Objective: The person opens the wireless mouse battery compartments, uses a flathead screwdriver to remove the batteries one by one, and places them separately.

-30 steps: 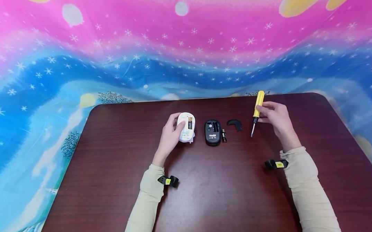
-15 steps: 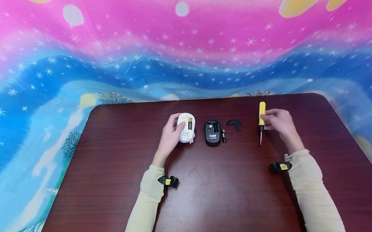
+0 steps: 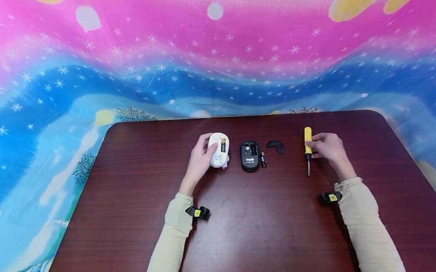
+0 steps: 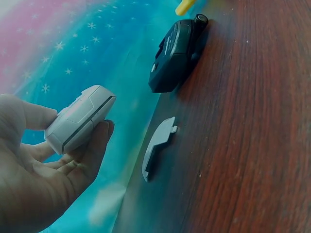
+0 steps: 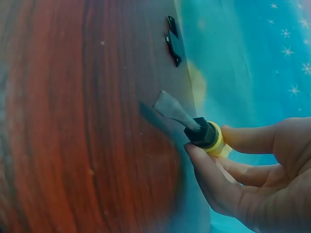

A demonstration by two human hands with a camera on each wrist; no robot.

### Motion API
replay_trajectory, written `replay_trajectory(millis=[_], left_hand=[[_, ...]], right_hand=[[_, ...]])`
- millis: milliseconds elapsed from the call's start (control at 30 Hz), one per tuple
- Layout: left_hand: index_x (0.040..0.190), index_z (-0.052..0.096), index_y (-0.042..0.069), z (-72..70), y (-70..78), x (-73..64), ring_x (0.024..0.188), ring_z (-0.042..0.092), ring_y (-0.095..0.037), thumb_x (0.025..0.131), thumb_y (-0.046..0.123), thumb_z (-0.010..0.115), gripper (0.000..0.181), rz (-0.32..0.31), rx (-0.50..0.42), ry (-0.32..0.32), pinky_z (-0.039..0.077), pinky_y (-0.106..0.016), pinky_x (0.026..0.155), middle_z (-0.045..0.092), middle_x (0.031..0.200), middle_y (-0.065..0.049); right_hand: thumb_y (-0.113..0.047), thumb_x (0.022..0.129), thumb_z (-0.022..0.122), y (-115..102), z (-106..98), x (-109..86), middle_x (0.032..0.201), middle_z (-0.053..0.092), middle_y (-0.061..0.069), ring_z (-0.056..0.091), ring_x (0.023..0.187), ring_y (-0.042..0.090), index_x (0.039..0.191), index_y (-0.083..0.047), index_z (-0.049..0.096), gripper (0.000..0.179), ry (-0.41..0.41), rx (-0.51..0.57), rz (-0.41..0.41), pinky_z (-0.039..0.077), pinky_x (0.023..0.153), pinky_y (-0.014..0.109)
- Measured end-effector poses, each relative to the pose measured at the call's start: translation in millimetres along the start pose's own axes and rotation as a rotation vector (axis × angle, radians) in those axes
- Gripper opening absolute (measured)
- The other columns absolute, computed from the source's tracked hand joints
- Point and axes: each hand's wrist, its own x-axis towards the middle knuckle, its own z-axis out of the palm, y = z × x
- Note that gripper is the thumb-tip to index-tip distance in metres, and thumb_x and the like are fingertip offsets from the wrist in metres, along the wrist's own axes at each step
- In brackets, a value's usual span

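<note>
My left hand grips a white computer mouse, raised off the table with its underside facing up. A battery sits in its exposed compartment. Below it on the table lies a white battery cover, mostly hidden by the mouse in the head view. On the right, my right hand pinches a flat-blade screwdriver by its yellow handle, the blade pointing toward the table's near side. Between the hands a black mouse lies upside down, its battery slot uncovered and without a battery.
Beside the black mouse lies a loose battery. A curved black cover rests farther right. The dark wooden table ends at the back against a patterned cloth.
My right hand has moved right and toward the near side with the screwdriver, which is lower in the view. The left hand and the white mouse stay in place.
</note>
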Motion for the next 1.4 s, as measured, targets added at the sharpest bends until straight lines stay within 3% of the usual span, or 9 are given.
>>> replay_trajectory(millis=[233, 933, 1033, 1167, 1400], left_hand=[[0.138, 0.055, 0.0, -0.6, 1.0, 0.7, 0.102, 0.067, -0.03, 0.104, 0.007, 0.059, 0.036, 0.001, 0.011, 0.001, 0.053, -0.035, 0.086, 0.067, 0.126, -0.021], [0.138, 0.055, -0.001, 0.0, 0.3, 0.3, 0.104, 0.066, -0.031, 0.104, 0.007, 0.059, 0.035, -0.007, -0.003, 0.011, 0.053, -0.041, 0.09, 0.067, 0.126, -0.022], [0.138, 0.055, -0.001, -0.2, 1.4, 0.2, 0.101, 0.068, -0.032, 0.103, 0.007, 0.059, 0.036, -0.015, 0.004, 0.011, 0.054, -0.041, 0.088, 0.067, 0.126, -0.022], [0.138, 0.055, 0.0, -0.5, 2.0, 0.0, 0.099, 0.068, -0.032, 0.103, 0.007, 0.06, 0.036, -0.02, 0.009, 0.01, 0.055, -0.037, 0.085, 0.068, 0.125, -0.022], [0.139, 0.055, 0.0, -0.3, 3.7, -1.8, 0.098, 0.07, -0.032, 0.103, 0.009, 0.061, 0.037, -0.028, 0.0, 0.002, 0.056, -0.035, 0.083, 0.068, 0.124, -0.021]], right_hand=[[-0.01, 0.099, 0.067, 1, 2, 0.5, 0.097, 0.068, 0.021, 0.066, 0.066, 0.003, 0.128, 0.021, 0.053, 0.044, 0.015, -0.04, -0.01, 0.062, 0.065, 0.033], [-0.014, 0.1, 0.067, 0, 4, 2.4, 0.109, 0.063, 0.037, 0.074, 0.073, 0.026, 0.122, 0.02, 0.057, 0.042, 0.026, -0.196, -0.004, 0.062, 0.066, 0.039], [-0.019, 0.101, 0.066, -3, 5, 0.3, 0.105, 0.065, 0.034, 0.071, 0.079, 0.033, 0.121, 0.019, 0.058, 0.043, 0.081, -0.278, -0.055, 0.059, 0.067, 0.04], [-0.021, 0.102, 0.065, -13, 13, -4.4, 0.107, 0.064, 0.034, 0.06, 0.095, 0.045, 0.123, 0.016, 0.058, 0.043, 0.202, -0.352, -0.167, 0.05, 0.077, 0.052], [-0.019, 0.103, 0.064, -40, 29, -15.5, 0.121, 0.059, 0.035, 0.053, 0.109, 0.048, 0.13, 0.014, 0.057, 0.043, 0.241, -0.3, -0.301, 0.044, 0.092, 0.062]])
